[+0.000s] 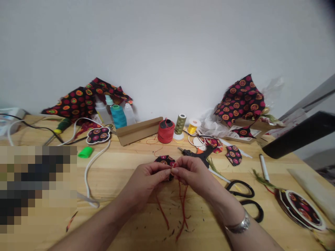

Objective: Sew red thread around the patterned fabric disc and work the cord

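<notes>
Left hand (149,177) and right hand (192,172) meet fingertip to fingertip, both pinching red cord (183,205) against a small patterned fabric piece (164,161). This sits just in front of the red spool (165,131); cord ends trail toward the viewer. Glue gun (199,153) lies right of the spool, scissors (244,197) farther right.

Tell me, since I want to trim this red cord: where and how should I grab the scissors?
Probably by the two black loops of the scissors, coming from above with the right hand. The loops lie flat and open beside that wrist, and the blades seem to point away to the left.
</notes>
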Action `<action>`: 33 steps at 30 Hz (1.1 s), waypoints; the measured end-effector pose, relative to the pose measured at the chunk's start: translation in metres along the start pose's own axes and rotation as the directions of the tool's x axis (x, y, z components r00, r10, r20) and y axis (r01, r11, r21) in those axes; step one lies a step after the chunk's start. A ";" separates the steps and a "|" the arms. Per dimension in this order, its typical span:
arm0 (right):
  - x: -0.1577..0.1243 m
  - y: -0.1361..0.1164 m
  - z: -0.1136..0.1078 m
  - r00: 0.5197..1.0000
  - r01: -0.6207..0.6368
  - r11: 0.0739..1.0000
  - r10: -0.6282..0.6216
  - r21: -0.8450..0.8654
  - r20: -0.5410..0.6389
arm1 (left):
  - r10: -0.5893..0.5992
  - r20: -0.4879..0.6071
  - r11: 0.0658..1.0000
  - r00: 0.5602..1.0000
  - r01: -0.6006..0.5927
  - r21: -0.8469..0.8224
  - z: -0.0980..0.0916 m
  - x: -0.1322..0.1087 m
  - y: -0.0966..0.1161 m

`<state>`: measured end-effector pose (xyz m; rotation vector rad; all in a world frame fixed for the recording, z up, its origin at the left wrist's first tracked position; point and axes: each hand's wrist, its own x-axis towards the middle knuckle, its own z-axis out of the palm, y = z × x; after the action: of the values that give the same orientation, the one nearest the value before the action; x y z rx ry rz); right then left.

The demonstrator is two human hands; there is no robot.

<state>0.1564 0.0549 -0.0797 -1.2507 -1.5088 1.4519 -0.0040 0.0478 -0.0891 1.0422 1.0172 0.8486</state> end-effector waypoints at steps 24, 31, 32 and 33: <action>-0.003 -0.005 -0.003 0.983 -0.149 0.950 0.113 0.273 0.143 | -0.275 0.149 0.899 0.950 0.309 -0.309 -0.004 0.000 0.001; -0.002 -0.001 -0.004 0.981 -0.132 0.939 0.078 0.318 0.176 | -0.274 0.182 0.898 0.944 0.319 -0.304 -0.004 -0.001 0.001; -0.002 0.000 -0.004 0.981 -0.130 0.939 0.075 0.318 0.180 | -0.275 0.186 0.896 0.943 0.322 -0.305 -0.004 -0.001 0.001; -0.002 0.000 -0.004 0.980 -0.130 0.939 0.073 0.318 0.183 | -0.278 0.184 0.895 0.943 0.324 -0.307 -0.004 -0.001 0.001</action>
<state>0.1609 0.0540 -0.0786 -1.0357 -1.2515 1.8311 -0.0085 0.0483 -0.0883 0.6220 0.8553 0.6547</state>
